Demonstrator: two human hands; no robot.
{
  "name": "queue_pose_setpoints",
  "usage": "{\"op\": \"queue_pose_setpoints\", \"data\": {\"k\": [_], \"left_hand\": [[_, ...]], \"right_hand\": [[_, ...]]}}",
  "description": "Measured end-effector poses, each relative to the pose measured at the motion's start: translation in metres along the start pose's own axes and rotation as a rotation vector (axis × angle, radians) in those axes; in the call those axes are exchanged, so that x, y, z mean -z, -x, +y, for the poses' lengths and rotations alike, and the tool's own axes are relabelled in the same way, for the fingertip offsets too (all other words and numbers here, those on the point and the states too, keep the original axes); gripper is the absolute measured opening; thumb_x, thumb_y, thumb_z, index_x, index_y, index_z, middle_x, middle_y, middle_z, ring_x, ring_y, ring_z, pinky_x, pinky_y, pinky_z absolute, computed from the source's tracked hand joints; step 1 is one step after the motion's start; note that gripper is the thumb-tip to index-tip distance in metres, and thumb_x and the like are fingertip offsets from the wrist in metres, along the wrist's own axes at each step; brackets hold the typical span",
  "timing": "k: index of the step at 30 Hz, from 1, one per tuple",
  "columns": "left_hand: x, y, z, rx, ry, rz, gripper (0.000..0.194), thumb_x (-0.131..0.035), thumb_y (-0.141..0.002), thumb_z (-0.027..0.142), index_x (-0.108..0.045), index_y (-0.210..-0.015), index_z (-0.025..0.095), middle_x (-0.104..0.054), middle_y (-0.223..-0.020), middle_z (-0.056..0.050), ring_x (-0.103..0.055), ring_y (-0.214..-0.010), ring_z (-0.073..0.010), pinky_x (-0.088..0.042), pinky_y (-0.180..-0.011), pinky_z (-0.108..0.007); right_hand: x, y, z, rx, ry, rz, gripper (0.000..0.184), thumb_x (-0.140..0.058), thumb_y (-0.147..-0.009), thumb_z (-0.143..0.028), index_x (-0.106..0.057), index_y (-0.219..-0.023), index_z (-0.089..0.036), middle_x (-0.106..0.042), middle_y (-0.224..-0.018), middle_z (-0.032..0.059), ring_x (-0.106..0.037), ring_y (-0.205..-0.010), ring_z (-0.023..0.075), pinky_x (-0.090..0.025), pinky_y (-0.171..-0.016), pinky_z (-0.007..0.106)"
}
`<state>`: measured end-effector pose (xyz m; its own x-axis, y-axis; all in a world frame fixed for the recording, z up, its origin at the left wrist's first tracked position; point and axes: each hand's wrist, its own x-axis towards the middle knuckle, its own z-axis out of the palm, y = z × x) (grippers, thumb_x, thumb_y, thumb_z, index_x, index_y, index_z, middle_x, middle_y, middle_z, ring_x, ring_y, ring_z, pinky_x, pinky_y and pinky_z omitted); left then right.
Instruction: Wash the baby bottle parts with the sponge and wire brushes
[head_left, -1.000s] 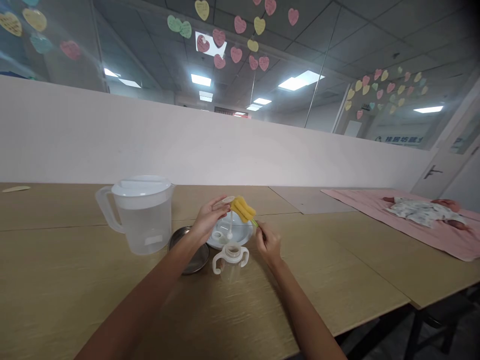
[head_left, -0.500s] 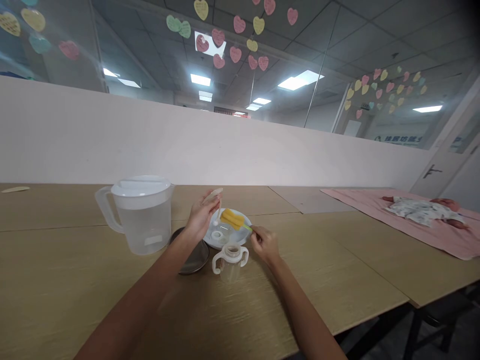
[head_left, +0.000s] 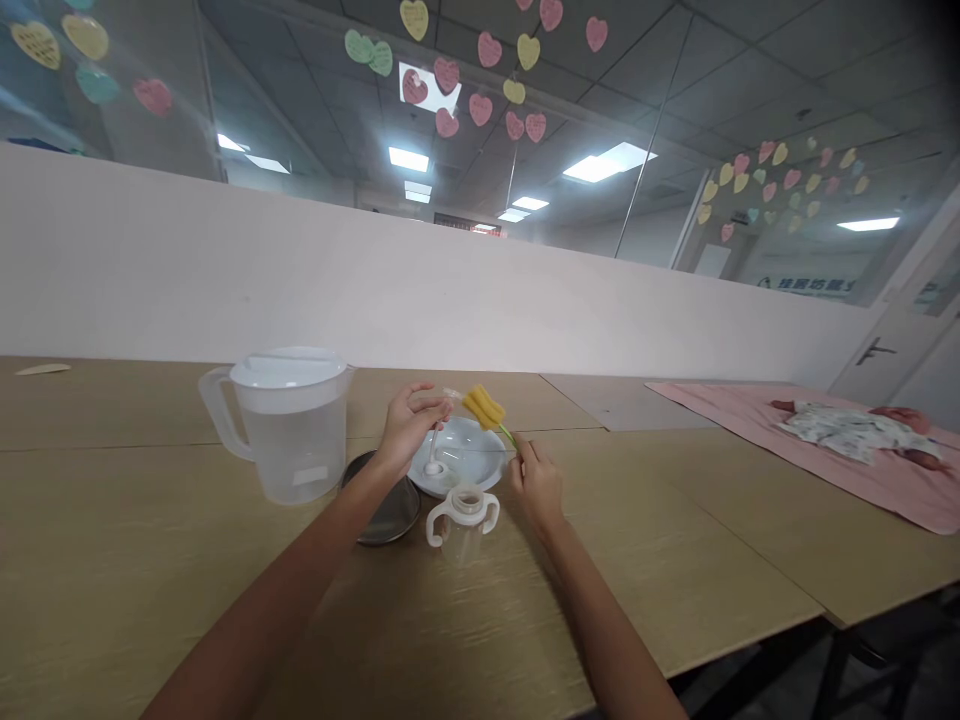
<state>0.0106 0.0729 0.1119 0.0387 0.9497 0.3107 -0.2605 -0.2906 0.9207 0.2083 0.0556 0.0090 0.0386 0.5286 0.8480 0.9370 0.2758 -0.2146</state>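
Note:
My left hand [head_left: 411,425] pinches a small clear-white bottle nipple [head_left: 451,394] with a thin straw [head_left: 434,447] hanging from it over the white bowl [head_left: 491,462]. My right hand [head_left: 538,482] is closed round the green handle of a bottle brush [head_left: 484,406]. The brush's yellow sponge head is up close to the nipple, above the bowl's far rim. Water and a pale ring-shaped part lie in the bowl, their outlines hard to make out. Just in front stands a clear baby bottle [head_left: 462,530], uncapped, with two white handles.
A lidded pitcher [head_left: 296,440] of water stands on the left. A dark metal dish [head_left: 390,513] sits beside the bowl, partly behind my left forearm. To the right, a baby-like figure [head_left: 840,430] lies on a pink cloth [head_left: 742,410]. A white wall [head_left: 420,290] runs behind the table.
The brush has risen out of the bowl, its sponge now higher and slightly further right. My left hand has turned, tilting the nipple toward the sponge.

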Motion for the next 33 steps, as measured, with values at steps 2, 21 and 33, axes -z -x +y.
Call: {"op": "queue_pose_setpoints", "data": {"k": [2, 21, 33], "left_hand": [[0.002, -0.001, 0.000, -0.020, -0.025, 0.002, 0.048, -0.074, -0.055, 0.024, -0.049, -0.095, 0.015, -0.064, -0.077, -0.004, -0.057, -0.061, -0.0111, -0.042, -0.053, -0.021], [0.054, -0.015, 0.019, -0.161, -1.017, -0.036, 0.022, -0.057, -0.055, 0.002, -0.056, -0.065, 0.021, -0.055, -0.055, 0.000, -0.055, -0.069, -0.0201, -0.035, -0.066, -0.025], [0.087, -0.025, -0.013, 0.159, -0.949, -0.060, 0.026, -0.059, -0.042, -0.002, -0.044, -0.035, 0.019, -0.033, -0.028, 0.003, -0.052, -0.048, -0.0204, -0.037, -0.058, -0.029]], "right_hand": [[0.000, 0.000, 0.003, -0.069, 0.044, 0.053, 0.037, -0.034, -0.080, -0.015, -0.057, -0.109, -0.014, -0.058, -0.078, 0.0061, -0.051, -0.062, 0.0139, -0.038, -0.055, 0.023], [-0.007, -0.001, 0.018, -0.052, -0.040, 0.079, 0.037, -0.031, -0.083, -0.015, -0.056, -0.111, -0.011, -0.058, -0.081, 0.0086, -0.053, -0.074, 0.0176, -0.042, -0.068, 0.029], [-0.005, 0.001, 0.015, -0.086, 0.025, 0.028, 0.037, -0.034, -0.080, -0.015, -0.060, -0.107, -0.015, -0.061, -0.081, 0.0065, -0.053, -0.067, 0.0147, -0.036, -0.056, 0.024]]}}
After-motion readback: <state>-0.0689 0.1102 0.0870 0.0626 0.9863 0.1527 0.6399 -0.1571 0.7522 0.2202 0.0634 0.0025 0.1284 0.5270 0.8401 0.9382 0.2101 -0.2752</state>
